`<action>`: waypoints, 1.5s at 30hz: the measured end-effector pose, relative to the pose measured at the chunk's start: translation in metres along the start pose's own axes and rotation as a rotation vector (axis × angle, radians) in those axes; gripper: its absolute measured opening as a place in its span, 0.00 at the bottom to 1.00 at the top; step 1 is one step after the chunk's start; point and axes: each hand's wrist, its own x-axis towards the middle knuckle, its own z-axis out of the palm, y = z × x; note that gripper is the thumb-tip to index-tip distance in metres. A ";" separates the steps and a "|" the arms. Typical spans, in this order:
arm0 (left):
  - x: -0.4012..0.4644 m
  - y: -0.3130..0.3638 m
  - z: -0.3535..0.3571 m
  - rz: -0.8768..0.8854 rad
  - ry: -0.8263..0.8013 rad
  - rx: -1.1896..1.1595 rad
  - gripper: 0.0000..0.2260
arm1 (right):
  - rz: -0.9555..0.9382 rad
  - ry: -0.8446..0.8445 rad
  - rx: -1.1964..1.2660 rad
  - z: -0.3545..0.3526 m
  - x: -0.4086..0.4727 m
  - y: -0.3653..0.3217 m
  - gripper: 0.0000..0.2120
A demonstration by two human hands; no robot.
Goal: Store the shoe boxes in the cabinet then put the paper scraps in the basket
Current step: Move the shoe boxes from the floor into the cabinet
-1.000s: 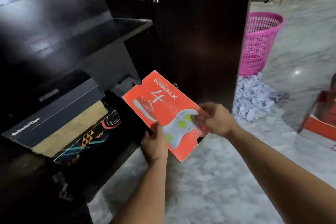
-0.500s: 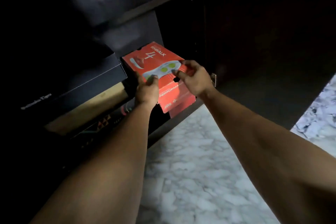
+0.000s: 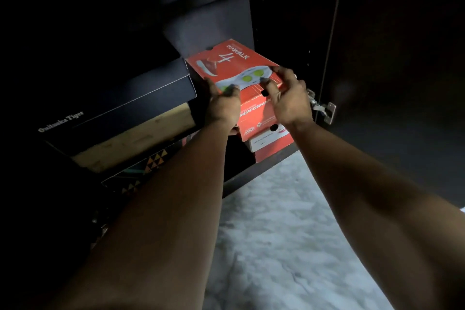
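Two hands on it | left hand [image 3: 222, 106] and right hand [image 3: 289, 98] grip red shoe box [image 3: 226, 63] at cabinet [image 3: 289, 20] mouth | navy box [image 3: 120, 103] tight beside, dark room behind | lid shows big white "4".

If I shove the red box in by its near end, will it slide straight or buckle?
The red box looks like stiff cardboard with crisp edges, so it probably slides rather than buckles. Both hands grip only its near end, which suggests it is light. It sits close beside the dark box, so it may rub there.

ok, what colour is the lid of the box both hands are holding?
Red-orange lid with a white "4"; head view.
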 end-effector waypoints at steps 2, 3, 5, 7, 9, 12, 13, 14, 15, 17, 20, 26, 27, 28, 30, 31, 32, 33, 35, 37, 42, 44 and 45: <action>0.002 0.006 0.001 -0.011 -0.003 0.032 0.32 | 0.012 -0.016 0.004 -0.002 0.002 -0.003 0.24; 0.003 0.010 0.001 -0.025 -0.005 0.024 0.32 | 0.035 -0.032 -0.005 -0.003 0.003 -0.006 0.23; 0.005 0.015 -0.003 -0.085 -0.002 -0.101 0.29 | 0.091 -0.082 -0.052 -0.007 0.003 -0.015 0.24; 0.009 0.012 -0.005 -0.180 0.076 -0.237 0.31 | 0.119 -0.149 -0.113 -0.014 -0.003 -0.024 0.29; 0.001 -0.002 -0.006 -0.224 0.210 -0.316 0.31 | 0.104 -0.123 -0.118 -0.026 -0.014 -0.028 0.34; -0.041 -0.031 0.000 -0.301 0.246 -0.340 0.21 | 0.090 -0.009 -0.025 -0.050 -0.043 -0.021 0.34; -0.056 -0.043 0.007 -0.349 0.161 -0.384 0.15 | 0.090 0.013 -0.032 -0.059 -0.058 -0.016 0.32; -0.071 -0.053 0.015 -0.402 0.067 -0.382 0.11 | 0.081 0.026 -0.044 -0.068 -0.073 -0.007 0.29; -0.089 -0.063 0.022 -0.446 -0.041 -0.348 0.09 | 0.070 0.032 -0.060 -0.077 -0.089 0.001 0.26; -0.121 -0.082 0.042 -0.476 -0.223 -0.201 0.10 | 0.097 0.014 -0.122 -0.099 -0.123 0.021 0.22; -0.173 -0.088 0.082 -0.395 -0.412 -0.033 0.10 | 0.211 -0.026 -0.221 -0.146 -0.177 0.053 0.17; -0.293 -0.045 0.173 -0.054 -0.643 0.154 0.07 | 0.413 0.194 -0.218 -0.281 -0.269 0.093 0.10; -0.315 -0.034 0.188 -0.030 -0.685 0.146 0.08 | 0.421 0.254 -0.242 -0.308 -0.280 0.094 0.10; -0.336 -0.022 0.202 -0.004 -0.722 0.145 0.08 | 0.431 0.318 -0.276 -0.338 -0.291 0.096 0.10; -0.369 0.000 0.234 0.107 -0.774 0.154 0.15 | 0.441 0.462 -0.349 -0.403 -0.310 0.096 0.10; -0.383 0.013 0.251 0.171 -0.790 0.163 0.19 | 0.438 0.543 -0.368 -0.435 -0.319 0.095 0.11; -0.399 0.030 0.264 0.237 -0.810 0.160 0.20 | 0.435 0.625 -0.374 -0.467 -0.328 0.093 0.11; -0.415 0.049 0.276 0.310 -0.811 0.160 0.18 | 0.421 0.706 -0.378 -0.497 -0.338 0.089 0.12; -0.442 0.088 0.299 0.442 -0.750 0.113 0.17 | 0.374 0.875 -0.415 -0.553 -0.358 0.079 0.10; -0.462 0.123 0.321 0.473 -0.751 0.046 0.21 | 0.350 1.045 -0.461 -0.602 -0.378 0.072 0.10; -0.488 0.169 0.362 0.522 -0.849 0.086 0.36 | 0.614 1.271 -0.356 -0.686 -0.402 0.093 0.23; -0.492 0.178 0.373 0.505 -0.885 0.076 0.38 | 0.692 1.237 -0.219 -0.702 -0.403 0.108 0.29; -0.492 0.179 0.379 0.483 -0.921 0.069 0.39 | 0.702 1.207 -0.153 -0.706 -0.402 0.115 0.30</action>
